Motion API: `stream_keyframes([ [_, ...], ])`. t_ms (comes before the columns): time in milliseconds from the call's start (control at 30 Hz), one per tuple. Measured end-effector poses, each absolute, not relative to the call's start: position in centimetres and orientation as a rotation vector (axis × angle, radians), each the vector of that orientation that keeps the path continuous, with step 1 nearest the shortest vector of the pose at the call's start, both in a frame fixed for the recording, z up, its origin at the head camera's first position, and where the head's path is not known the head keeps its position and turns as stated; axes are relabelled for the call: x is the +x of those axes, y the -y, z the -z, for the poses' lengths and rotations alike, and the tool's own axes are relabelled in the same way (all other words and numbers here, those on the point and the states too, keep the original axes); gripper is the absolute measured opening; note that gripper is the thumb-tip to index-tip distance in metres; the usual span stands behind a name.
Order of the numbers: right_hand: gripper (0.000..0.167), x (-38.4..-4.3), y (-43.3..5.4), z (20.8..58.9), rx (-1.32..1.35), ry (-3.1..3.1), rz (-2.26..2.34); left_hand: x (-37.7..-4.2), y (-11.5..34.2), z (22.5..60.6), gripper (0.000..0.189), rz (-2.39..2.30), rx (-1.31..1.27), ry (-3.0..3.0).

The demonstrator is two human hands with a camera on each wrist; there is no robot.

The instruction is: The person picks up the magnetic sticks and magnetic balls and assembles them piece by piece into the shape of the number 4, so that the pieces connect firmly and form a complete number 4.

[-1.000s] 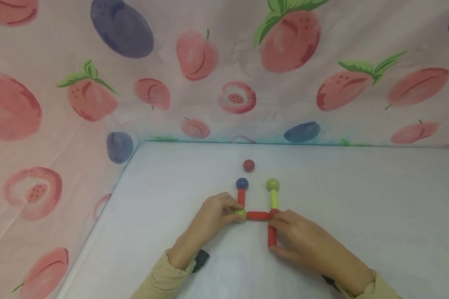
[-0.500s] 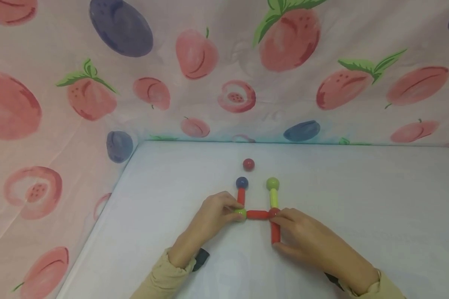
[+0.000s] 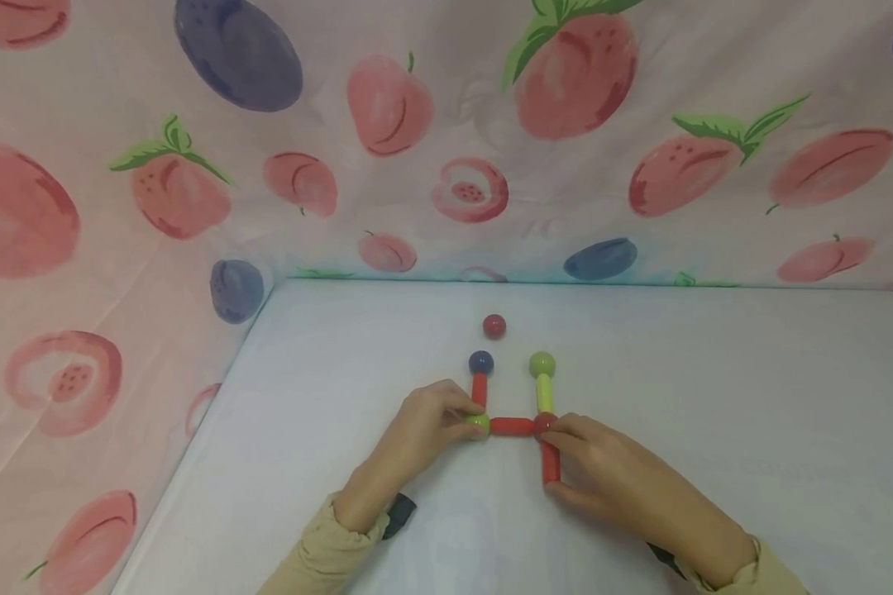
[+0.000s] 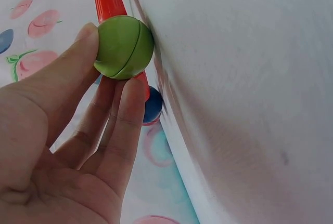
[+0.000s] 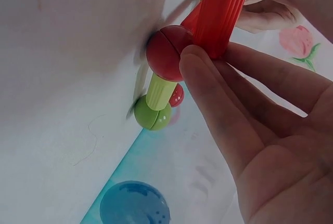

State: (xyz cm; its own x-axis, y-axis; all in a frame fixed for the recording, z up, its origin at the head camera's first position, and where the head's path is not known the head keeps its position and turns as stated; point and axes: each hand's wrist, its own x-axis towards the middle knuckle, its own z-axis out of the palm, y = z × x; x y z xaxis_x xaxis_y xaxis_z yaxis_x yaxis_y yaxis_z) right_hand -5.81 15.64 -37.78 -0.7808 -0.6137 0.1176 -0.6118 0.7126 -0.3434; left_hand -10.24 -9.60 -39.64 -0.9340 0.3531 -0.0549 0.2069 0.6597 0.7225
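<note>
Ball-and-rod magnetic toy pieces form an H-like figure. My left hand [image 3: 427,421] pinches its left green ball [image 4: 125,47] between thumb and fingers. From that ball a red rod [image 3: 479,390] leads up to a blue ball [image 3: 481,363], and another red rod [image 3: 512,426] runs across to a red ball [image 5: 169,52]. A yellow-green rod [image 3: 544,393] joins the red ball to a second green ball [image 3: 542,364]. Below the red ball, my right hand [image 3: 603,467] holds a third red rod [image 5: 221,16] against it, fingertips touching the ball.
A loose red ball [image 3: 494,326] lies on the white table [image 3: 714,372] behind the figure. Fruit-printed cloth [image 3: 446,107] hangs along the back and left sides. Dark straps [image 3: 399,516] show at the wrists.
My right hand has shifted slightly right, and the lower end of its red rod has swung right and a little up. My left hand stays on the green ball.
</note>
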Motion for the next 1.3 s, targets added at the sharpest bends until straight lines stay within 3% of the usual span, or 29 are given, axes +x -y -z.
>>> stream_keyframes([
  [1300, 0.038, -6.18, -15.68, 38.27, -1.101, -2.903, 0.535, -10.29, 9.59, 39.67, 0.026, -1.138, 0.432, -2.663],
])
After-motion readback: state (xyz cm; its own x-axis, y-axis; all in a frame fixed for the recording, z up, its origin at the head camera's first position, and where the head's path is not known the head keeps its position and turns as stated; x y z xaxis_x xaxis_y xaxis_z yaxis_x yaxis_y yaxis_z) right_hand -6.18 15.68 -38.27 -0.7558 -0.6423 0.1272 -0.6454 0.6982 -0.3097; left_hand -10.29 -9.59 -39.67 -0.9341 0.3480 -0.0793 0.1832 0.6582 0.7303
